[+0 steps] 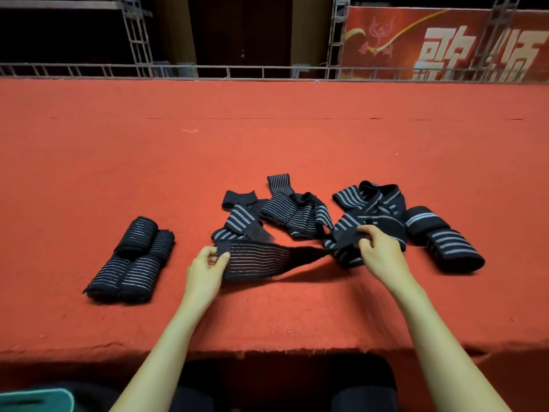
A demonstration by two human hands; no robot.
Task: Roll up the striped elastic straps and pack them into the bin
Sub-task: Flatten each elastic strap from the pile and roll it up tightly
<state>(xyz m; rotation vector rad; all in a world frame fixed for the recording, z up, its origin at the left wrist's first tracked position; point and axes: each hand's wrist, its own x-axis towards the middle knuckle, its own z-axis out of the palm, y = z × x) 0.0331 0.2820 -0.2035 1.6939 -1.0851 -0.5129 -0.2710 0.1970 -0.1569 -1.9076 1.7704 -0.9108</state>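
A striped elastic strap [258, 260] hangs stretched between a person's two hands just above a red felt table [267, 138], its flat end pinched between the thumb and fingers of the left hand [205, 269], while the right hand [377, 251] grips the far, bunched part with curled fingers where it meets a tangle of loose straps [297, 215] lying just beyond both hands. The strap twists once near the right hand, and the step in hand appears to be drawing it free and flat before rolling. To do it well, the twist likely needs to come out first, with the stripes facing one way; the roll is best begun at the left hand's end, kept tight and square-edged, with the right hand feeding light tension so the elastic does not spring open. Four rolled straps [133, 260] sit in a close cluster well out to the left of the left hand; two larger rolls [439, 236] lie just to the right of the right hand. A teal container [35, 399], probably the bin, shows only at its rim below the table edge, beneath and left of the left forearm. A red banner [445, 46] and metal trusses [136, 34] stand far beyond the hands.
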